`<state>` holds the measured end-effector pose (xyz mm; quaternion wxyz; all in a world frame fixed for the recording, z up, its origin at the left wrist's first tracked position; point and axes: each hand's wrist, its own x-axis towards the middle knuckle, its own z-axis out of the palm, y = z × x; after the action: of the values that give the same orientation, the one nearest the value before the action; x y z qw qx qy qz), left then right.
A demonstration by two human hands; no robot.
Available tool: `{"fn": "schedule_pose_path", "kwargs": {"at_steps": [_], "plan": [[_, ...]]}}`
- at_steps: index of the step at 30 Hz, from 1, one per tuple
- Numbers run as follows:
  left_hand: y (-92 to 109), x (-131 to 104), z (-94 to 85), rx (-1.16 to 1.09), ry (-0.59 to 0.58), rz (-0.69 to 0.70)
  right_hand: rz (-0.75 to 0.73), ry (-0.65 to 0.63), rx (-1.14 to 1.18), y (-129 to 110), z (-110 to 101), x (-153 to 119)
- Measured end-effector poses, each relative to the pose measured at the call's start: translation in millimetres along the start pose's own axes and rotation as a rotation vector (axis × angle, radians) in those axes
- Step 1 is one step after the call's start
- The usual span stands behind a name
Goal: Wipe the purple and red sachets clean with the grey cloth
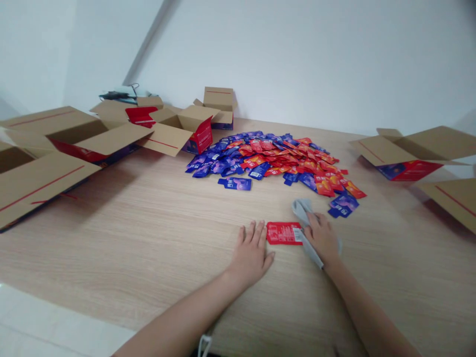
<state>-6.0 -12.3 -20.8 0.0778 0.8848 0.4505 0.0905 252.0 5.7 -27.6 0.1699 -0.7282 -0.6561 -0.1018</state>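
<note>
Head view shows two hands (251, 254) (323, 237), one cloth (302, 208) at one red sachet (281, 233).

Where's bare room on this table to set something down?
The widest bare patch of table lies left of the left hand, bordered behind by open cartons. Another lies between the grey cloth under the right hand and the cartons at right. The back middle is crowded with red and purple pouches.

White-printed red pouch (281, 233), grey cloth (302, 208), pale wood-grained table (148, 238), brown red-striped boxes (163, 139)
</note>
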Motion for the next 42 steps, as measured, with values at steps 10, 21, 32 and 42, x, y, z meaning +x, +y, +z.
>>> {"fn": "schedule_pose_path", "kwargs": {"at_steps": [10, 21, 32, 42], "plan": [[0, -1, -7.7, -0.012, -0.028, -0.022, -0.166, 0.129, 0.272, -90, -24, 6], [1, 1, -3.7, 0.002, -0.014, -0.025, 0.040, -0.038, -0.034, -5, -10, 0], [-1, 0, -3.4, 0.016, -0.030, -0.031, -0.257, -0.057, 0.041, -113, -12, 2], [0, 1, -2.6, -0.031, -0.027, -0.045, -0.020, -0.062, -0.074, -10, -9, 18]]}}
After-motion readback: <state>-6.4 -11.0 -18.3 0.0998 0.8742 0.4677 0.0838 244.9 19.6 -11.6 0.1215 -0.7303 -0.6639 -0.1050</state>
